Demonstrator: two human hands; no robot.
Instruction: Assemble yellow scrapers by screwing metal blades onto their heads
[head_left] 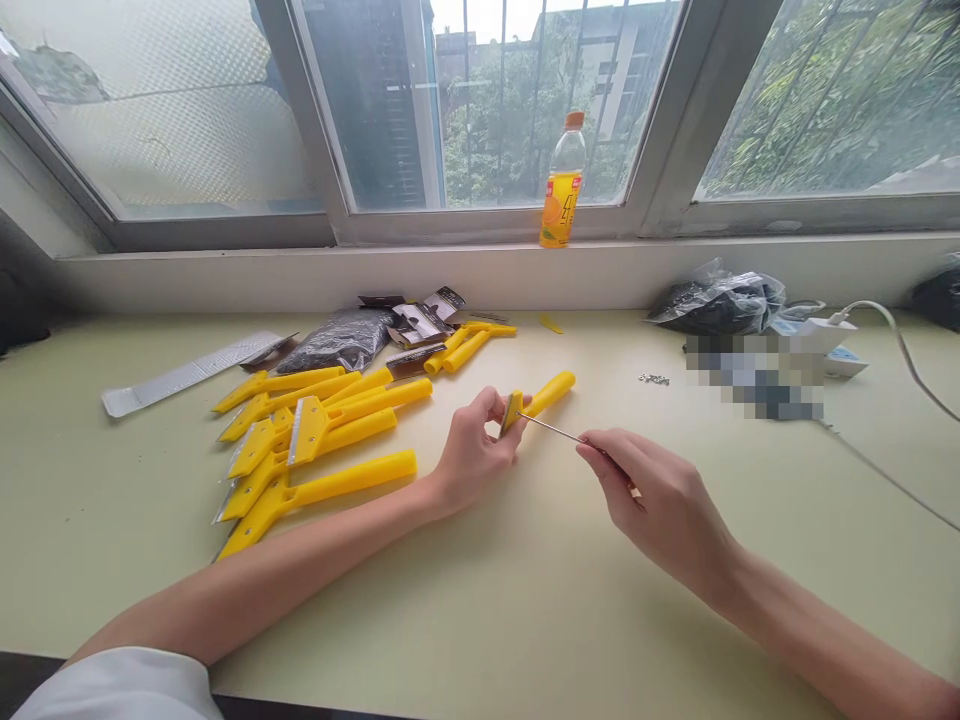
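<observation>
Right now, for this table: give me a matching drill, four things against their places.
Things
1. bottle
2. screwdriver
3. small metal pieces
4. scraper heap

Places
A. on the table, just beyond the right hand
B. left of the left hand
C. on the windowsill
D. in the right hand

Pairs: 1-C, 2-D, 3-A, 4-B

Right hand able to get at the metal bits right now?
Likely yes: nothing visible blocks the way from the right hand to the metal bits, though that hand holds a screwdriver, which may hinder picking.
</observation>
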